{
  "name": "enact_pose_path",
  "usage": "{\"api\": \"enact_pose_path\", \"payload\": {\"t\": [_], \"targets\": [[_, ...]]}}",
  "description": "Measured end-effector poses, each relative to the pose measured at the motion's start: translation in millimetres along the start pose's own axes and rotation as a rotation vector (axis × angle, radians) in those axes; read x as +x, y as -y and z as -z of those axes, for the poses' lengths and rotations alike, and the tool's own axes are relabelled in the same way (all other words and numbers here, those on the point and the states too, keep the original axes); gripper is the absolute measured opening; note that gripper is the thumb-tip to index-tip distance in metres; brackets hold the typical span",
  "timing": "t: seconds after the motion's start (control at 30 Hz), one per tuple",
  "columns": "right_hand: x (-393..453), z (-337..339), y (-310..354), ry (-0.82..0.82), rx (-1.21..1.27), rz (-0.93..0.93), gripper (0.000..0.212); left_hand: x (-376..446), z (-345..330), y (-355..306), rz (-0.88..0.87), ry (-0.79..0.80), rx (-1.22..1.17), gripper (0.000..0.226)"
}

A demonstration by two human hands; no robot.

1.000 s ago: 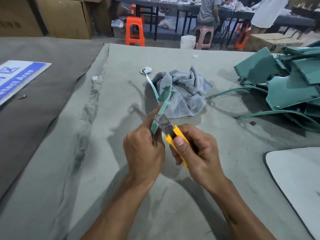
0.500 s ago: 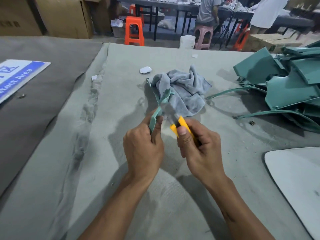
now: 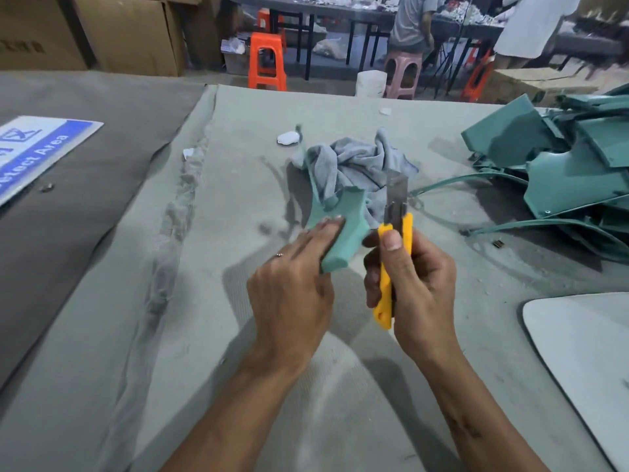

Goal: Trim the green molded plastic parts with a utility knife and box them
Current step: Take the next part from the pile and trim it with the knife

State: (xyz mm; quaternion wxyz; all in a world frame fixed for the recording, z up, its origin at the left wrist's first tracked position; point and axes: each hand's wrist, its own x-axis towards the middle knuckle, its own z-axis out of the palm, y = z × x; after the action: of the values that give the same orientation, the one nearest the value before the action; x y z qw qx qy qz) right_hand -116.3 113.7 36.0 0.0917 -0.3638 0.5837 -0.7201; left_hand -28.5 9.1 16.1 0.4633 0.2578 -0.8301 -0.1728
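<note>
My left hand [image 3: 292,287] holds a small green molded plastic part [image 3: 343,229] above the felt-covered table [image 3: 238,335], fingers laid over its face. A thin green strip runs up from the part toward the back. My right hand [image 3: 415,287] grips a yellow utility knife [image 3: 394,253] upright, thumb on the handle, its steel blade extended and pointing up just right of the part. Blade and part are apart. A heap of larger green molded parts [image 3: 571,172] lies at the right edge of the table.
A crumpled grey cloth [image 3: 360,165] lies behind the hands. A white panel [image 3: 585,352] sits at the near right. A blue and white sign [image 3: 34,151] lies at the left. Cardboard boxes [image 3: 129,32], orange stools [image 3: 267,59] and people stand beyond the table.
The left hand has turned the green part so its broad face shows. The right hand has drawn the knife off the part and raised it upright to the right.
</note>
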Motion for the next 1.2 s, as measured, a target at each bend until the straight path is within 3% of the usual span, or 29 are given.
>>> {"api": "enact_pose_path", "payload": {"t": [0.07, 0.17, 0.23, 0.37, 0.47, 0.6, 0.73, 0.8, 0.9, 1.0, 1.13, 1.2], "targets": [[0.0, -2.9, 2.9, 0.05, -0.008, -0.038, 0.057, -0.1, -0.8, 1.1, -0.084, 0.052, 0.027, 0.053], [2.6, 3.3, 2.4, 0.035, -0.005, -0.086, 0.032, -0.2, -1.8, 6.5, -0.168, 0.113, 0.099, 0.048], [3.7, 6.5, 0.0, -0.001, 0.013, -0.156, 0.027, -1.1, -3.3, 10.8, -0.202, 0.17, 0.143, 0.054], [12.9, 11.8, -3.2, -0.207, 0.074, -0.274, 0.023, -0.1, -11.4, 12.0, 0.074, 0.339, 0.037, 0.094], [21.6, 23.6, -0.9, -0.309, 0.264, -0.37, 0.013, 3.5, -8.8, 15.3, 0.195, 0.308, -0.093, 0.105], [27.9, 39.7, 4.2, -0.206, 0.493, -0.557, 0.02, 13.6, 0.0, 24.4, 0.066, 0.165, -0.235, 0.087], [28.7, 44.9, 10.5, -0.066, 0.637, -0.697, 0.014, 12.5, 2.1, 27.3, -0.24, 0.059, -0.158, 0.045], [27.7, 41.3, 8.5, -0.08, 0.656, -0.602, 0.023, 10.2, -0.7, 23.8, -0.264, -0.045, -0.127, 0.033], [20.0, 34.1, 1.1, -0.262, 0.244, -0.128, 0.032, 6.9, -0.4, 17.9, -0.114, -0.216, -0.216, 0.019], [5.7, 22.0, -2.1, -0.101, -0.08, 0.314, 0.031, 7.2, 1.8, 11.4, 0.029, -0.226, -0.221, 0.018], [-14.9, -4.6, -6.8, 0.147, -0.379, 0.424, 0.025, 5.6, 5.8, 8.8, -0.043, -0.129, -0.182, 0.026], [-21.3, -16.2, -9.9, 0.199, -0.446, 0.45, 0.029, 5.4, 9.7, 8.5, 0.015, -0.062, -0.291, 0.019]]}}
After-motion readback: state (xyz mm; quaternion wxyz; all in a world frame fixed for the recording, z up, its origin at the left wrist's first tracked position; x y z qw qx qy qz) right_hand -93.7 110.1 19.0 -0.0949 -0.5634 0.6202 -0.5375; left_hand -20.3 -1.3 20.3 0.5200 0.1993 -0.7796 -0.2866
